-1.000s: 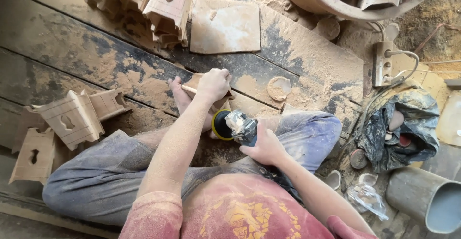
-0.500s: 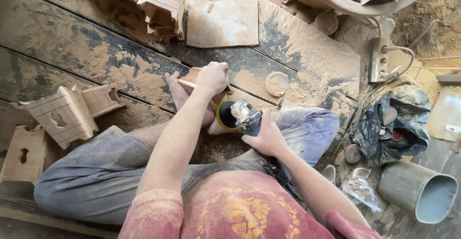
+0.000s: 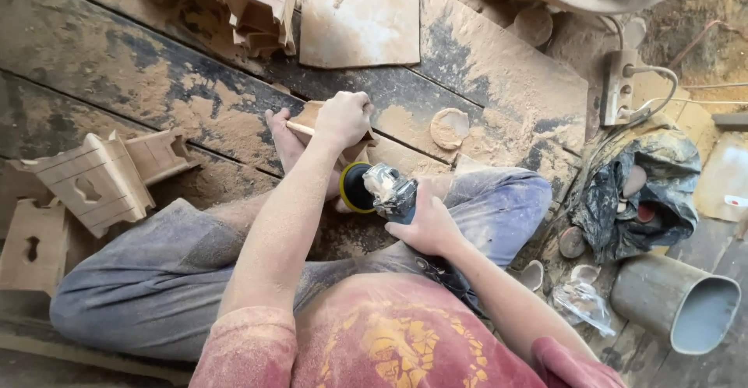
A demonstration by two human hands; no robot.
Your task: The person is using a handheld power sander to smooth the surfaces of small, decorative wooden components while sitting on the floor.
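While left hand (image 3: 341, 119) clamps wood piece (image 3: 312, 123), grinder (image 3: 386, 193) in right hand (image 3: 425, 228), disc leftward

Carved wooden blocks (image 3: 97, 181) left on dusty floor (image 3: 140, 84); flat board (image 3: 360, 18) top; power strip (image 3: 619, 86), black bag (image 3: 650, 189), grey pipe (image 3: 678, 302) right.

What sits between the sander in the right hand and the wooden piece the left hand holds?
In the head view, only the sander's yellow-rimmed disc lies between, close against the wooden piece.

Left hand (image 3: 341, 119) holds wood piece (image 3: 312, 115); right hand (image 3: 425, 226) grips sander (image 3: 382, 189).
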